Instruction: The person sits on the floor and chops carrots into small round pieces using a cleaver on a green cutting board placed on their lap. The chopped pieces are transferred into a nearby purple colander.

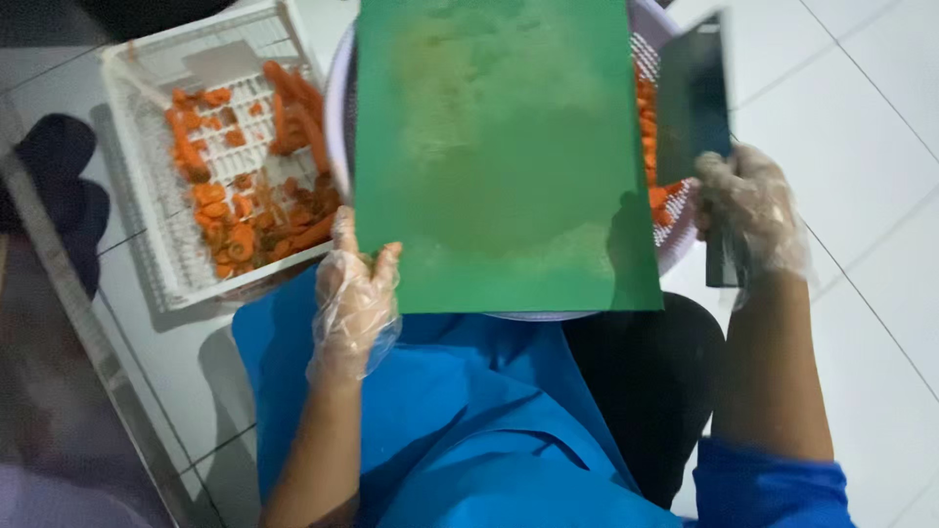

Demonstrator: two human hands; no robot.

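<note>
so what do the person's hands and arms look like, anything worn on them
Both hands wear thin, clear, crinkly plastic gloves: the left hand and the right hand. The gloves end loosely at the wrists. The forearms are bare below them. A bright blue sleeve shows at the right upper arm, matching the blue apron. No watch or jewellery shows.

The flat green plastic cutting board [494, 156] runs off the top edge, and it covers nearly all of the pale round perforated colander [675, 244] behind it, so only rim slivers show. The orange carrot pieces [648, 117] inside peek out at the right alone. The dark rectangular cleaver blade [693, 98] is blurred; its handle is buried in the gloved right hand [748, 210]. The white slatted plastic crate [156, 215] has its near corner tucked behind the gloved left hand [354, 298].
</note>
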